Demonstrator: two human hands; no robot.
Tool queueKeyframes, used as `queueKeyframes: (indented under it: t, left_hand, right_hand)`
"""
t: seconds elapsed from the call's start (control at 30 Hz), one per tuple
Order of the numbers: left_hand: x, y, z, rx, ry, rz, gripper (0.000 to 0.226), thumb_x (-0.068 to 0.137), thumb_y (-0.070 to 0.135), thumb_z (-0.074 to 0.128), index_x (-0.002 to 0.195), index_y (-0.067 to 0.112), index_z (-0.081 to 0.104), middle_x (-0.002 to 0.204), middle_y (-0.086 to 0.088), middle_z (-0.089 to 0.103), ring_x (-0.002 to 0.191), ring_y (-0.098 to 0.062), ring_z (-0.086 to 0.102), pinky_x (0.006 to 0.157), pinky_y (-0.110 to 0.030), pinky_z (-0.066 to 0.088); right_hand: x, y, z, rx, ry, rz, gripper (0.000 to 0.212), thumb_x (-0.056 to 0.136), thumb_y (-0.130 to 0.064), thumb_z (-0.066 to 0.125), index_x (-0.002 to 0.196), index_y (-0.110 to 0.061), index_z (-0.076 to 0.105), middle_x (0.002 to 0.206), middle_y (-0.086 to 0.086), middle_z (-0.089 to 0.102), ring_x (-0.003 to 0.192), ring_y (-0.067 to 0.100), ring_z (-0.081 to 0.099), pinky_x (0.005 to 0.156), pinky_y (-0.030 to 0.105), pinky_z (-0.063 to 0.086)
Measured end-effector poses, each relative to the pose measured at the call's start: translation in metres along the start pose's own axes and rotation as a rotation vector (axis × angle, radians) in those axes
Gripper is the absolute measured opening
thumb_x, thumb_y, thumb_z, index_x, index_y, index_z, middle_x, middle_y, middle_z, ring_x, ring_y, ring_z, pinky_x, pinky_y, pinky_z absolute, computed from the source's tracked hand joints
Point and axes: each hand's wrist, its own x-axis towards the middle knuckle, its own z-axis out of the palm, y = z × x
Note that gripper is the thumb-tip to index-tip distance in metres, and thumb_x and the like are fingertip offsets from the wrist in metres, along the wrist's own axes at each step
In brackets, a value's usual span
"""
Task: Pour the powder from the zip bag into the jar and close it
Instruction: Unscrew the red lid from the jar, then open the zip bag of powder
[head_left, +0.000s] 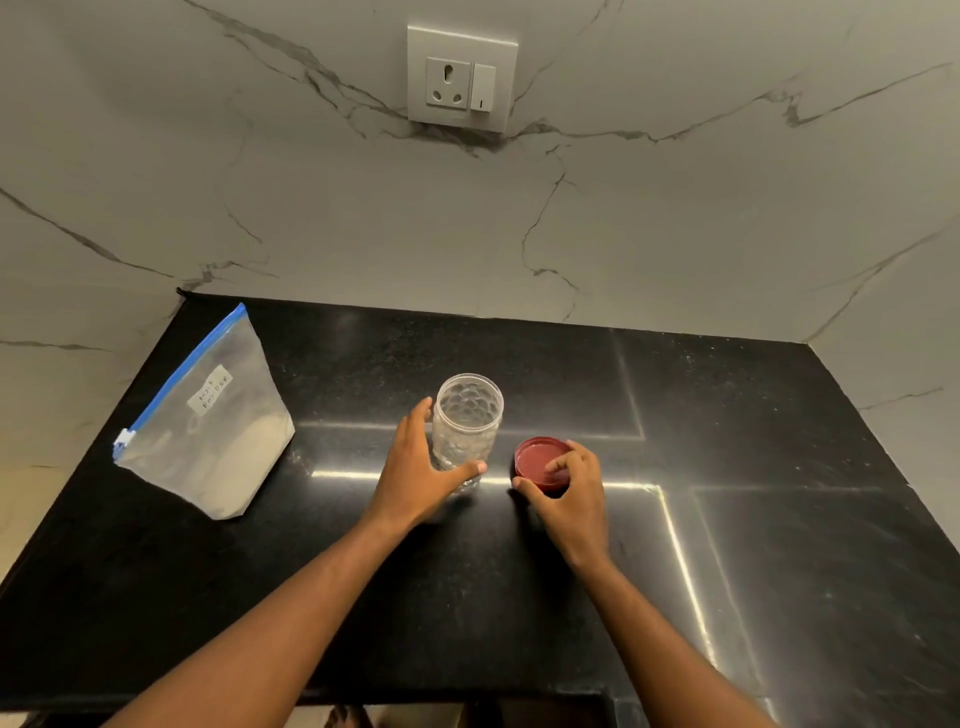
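Observation:
A clear dimpled jar (470, 415) stands upright and uncapped in the middle of the black counter (727, 519). My left hand (418, 470) cups its left side and base, fingers spread, thumb across the front. The red lid (540, 462) lies flat on the counter just right of the jar, and my right hand (569, 488) has its fingertips and thumb around it. The zip bag (208, 426) with a blue zipper strip and a handwritten label lies at the far left, holding pale powder. The bag looks zipped shut.
A marble wall rises behind the counter with a socket and switch plate (461, 78) high up. Marble side walls close in on both sides. The counter's front edge runs along the bottom of the view.

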Motion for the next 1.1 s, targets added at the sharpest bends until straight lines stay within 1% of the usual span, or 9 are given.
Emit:
queueKeyframes:
  t: [0.13,0.3,0.37,0.47,0.57,0.7,0.77,0.93,1.1]
  left_hand:
    - [-0.020,-0.013,-0.003,0.018,0.061,-0.040,0.107,0.078,0.050,0.092,0.162,0.022,0.032,0.165,-0.003,0.040,0.140,-0.016,0.047,0.112,-0.033,0.043]
    - [-0.042,-0.018,-0.017,-0.042,0.175,-0.047,0.070,0.091,0.033,0.084,0.150,0.029,0.046,0.147,0.004,0.053,0.130,-0.008,0.054,0.100,-0.022,0.046]
    - [-0.049,-0.015,-0.027,-0.077,0.234,-0.042,0.052,0.095,0.026,0.081,0.139,0.032,0.054,0.135,0.006,0.060,0.119,-0.004,0.060,0.091,-0.015,0.050]
    - [-0.058,-0.003,-0.051,-0.128,0.299,-0.024,0.027,0.097,0.024,0.077,0.120,0.033,0.066,0.113,0.014,0.071,0.101,0.003,0.068,0.085,-0.019,0.059]
    - [-0.070,0.016,-0.083,-0.184,0.379,0.022,0.015,0.098,0.025,0.077,0.111,0.031,0.070,0.101,0.017,0.074,0.098,0.003,0.070,0.080,-0.011,0.057]
    - [-0.087,0.038,-0.133,-0.215,0.529,0.123,0.010,0.099,0.024,0.077,0.103,0.031,0.070,0.098,0.017,0.072,0.099,-0.006,0.072,0.084,-0.013,0.057]
    - [-0.096,0.043,-0.158,-0.211,0.621,0.147,0.014,0.099,0.023,0.077,0.100,0.033,0.068,0.098,0.017,0.072,0.098,-0.003,0.072,0.081,-0.011,0.057]
    - [-0.115,0.029,-0.205,-0.147,0.849,0.110,0.016,0.097,0.028,0.078,0.105,0.035,0.067,0.097,0.027,0.071,0.094,0.002,0.069,0.076,-0.008,0.055]
    - [-0.121,-0.004,-0.224,-0.090,0.852,-0.047,0.033,0.092,0.026,0.083,0.121,0.023,0.068,0.112,0.009,0.070,0.102,-0.003,0.068,0.083,-0.014,0.054]
  right_hand:
    - [0.003,0.003,0.003,-0.070,-0.010,0.009,0.062,0.074,-0.046,0.090,0.122,-0.025,0.058,0.140,-0.002,0.056,0.128,0.021,0.055,0.107,0.043,0.050]
    - [0.000,-0.012,-0.005,-0.021,-0.011,-0.015,0.081,0.070,-0.044,0.094,0.136,-0.020,0.054,0.138,0.001,0.057,0.126,0.021,0.052,0.104,0.042,0.050]
    - [-0.002,-0.026,-0.010,0.053,0.054,-0.079,0.068,0.073,-0.035,0.094,0.129,-0.023,0.056,0.128,-0.005,0.056,0.119,0.016,0.052,0.099,0.041,0.053]
    - [-0.005,-0.064,-0.014,0.190,0.115,-0.210,0.045,0.083,-0.022,0.088,0.118,-0.026,0.060,0.116,-0.010,0.059,0.109,0.013,0.058,0.091,0.041,0.056]
    - [-0.006,-0.116,-0.008,0.270,0.029,-0.386,0.023,0.090,-0.016,0.082,0.105,-0.022,0.066,0.105,-0.008,0.065,0.099,0.012,0.065,0.080,0.039,0.059]
    - [-0.014,-0.193,0.017,0.308,-0.141,-0.676,0.014,0.091,-0.010,0.080,0.095,-0.018,0.068,0.094,-0.005,0.068,0.085,0.010,0.067,0.072,0.024,0.059]
    - [-0.021,-0.226,0.035,0.297,-0.242,-0.781,0.014,0.091,-0.011,0.080,0.097,-0.018,0.069,0.097,-0.005,0.068,0.086,0.008,0.068,0.074,0.021,0.059]
    - [-0.032,-0.284,0.079,0.189,-0.407,-0.900,0.013,0.095,-0.019,0.076,0.109,-0.018,0.073,0.110,-0.002,0.070,0.094,0.007,0.065,0.082,0.032,0.062]
    - [-0.034,-0.319,0.106,-0.032,-0.532,-1.128,0.036,0.100,-0.021,0.070,0.135,-0.023,0.067,0.140,-0.001,0.066,0.127,0.021,0.063,0.094,0.039,0.060]
